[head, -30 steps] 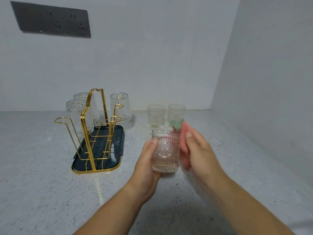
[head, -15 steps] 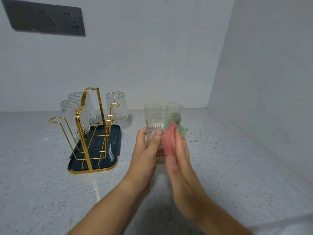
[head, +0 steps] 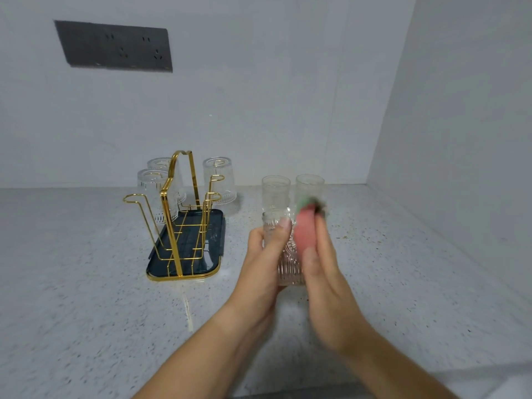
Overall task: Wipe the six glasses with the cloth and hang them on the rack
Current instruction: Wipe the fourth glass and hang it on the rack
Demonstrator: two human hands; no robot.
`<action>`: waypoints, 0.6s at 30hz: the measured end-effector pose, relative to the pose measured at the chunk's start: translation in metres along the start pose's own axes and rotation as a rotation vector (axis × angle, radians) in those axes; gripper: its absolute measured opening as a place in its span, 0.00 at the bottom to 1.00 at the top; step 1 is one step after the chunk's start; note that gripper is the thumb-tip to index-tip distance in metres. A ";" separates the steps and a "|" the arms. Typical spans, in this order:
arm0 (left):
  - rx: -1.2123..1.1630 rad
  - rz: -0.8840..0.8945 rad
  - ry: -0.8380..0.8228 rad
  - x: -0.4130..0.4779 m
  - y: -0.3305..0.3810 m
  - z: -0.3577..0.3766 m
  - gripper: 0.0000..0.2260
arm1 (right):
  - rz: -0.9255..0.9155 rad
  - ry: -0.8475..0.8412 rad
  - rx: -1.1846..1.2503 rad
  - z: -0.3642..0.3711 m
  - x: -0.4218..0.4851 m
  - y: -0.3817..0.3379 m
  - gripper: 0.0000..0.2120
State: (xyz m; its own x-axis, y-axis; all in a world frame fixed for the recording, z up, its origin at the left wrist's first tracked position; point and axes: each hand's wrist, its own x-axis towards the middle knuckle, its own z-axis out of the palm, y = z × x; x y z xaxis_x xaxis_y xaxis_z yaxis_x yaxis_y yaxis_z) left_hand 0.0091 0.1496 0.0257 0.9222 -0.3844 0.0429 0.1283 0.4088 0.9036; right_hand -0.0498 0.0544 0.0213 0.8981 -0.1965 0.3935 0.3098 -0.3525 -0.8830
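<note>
— Where's my glass?
— Over the counter (head: 86, 312): your left hand (head: 264, 254) is wrapped round the ribbed glass (head: 288, 254), and your right hand (head: 322, 272) pinches the cloth (head: 306, 226) against its side. It's probably slick and brittle, so hold the wall, not the rim.
— And next?
— Two upright glasses (head: 275, 191) wait behind it, with the rack (head: 178, 214) farther left.

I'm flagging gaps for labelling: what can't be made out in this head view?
- cloth: motion-blurred, so its folds and edges are unclear.
- right hand: blurred; whether its fingers pinch the cloth or just press it cannot be told.
- held glass: largely covered by the left hand and the cloth.
- rear-left hung glass: partly behind the rack handle.
</note>
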 end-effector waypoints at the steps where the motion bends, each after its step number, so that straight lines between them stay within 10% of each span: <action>1: -0.015 -0.023 -0.029 -0.003 -0.002 0.001 0.33 | 0.039 0.028 0.056 -0.005 0.008 -0.006 0.24; 6: -0.078 -0.083 -0.109 -0.013 -0.003 0.007 0.21 | 0.124 0.026 0.206 -0.013 0.017 -0.016 0.23; 14: 0.025 0.005 0.027 -0.011 0.005 -0.005 0.41 | -0.046 -0.040 -0.020 0.011 -0.028 0.001 0.28; 18: 0.031 0.004 -0.058 -0.018 0.002 0.000 0.32 | 0.091 0.043 0.090 -0.004 -0.001 -0.019 0.25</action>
State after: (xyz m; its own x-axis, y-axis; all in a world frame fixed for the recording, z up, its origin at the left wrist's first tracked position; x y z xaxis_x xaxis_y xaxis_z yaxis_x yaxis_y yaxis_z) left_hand -0.0075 0.1578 0.0267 0.8997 -0.4308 0.0709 0.1123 0.3852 0.9160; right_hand -0.0575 0.0573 0.0385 0.9101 -0.2638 0.3196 0.2561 -0.2485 -0.9342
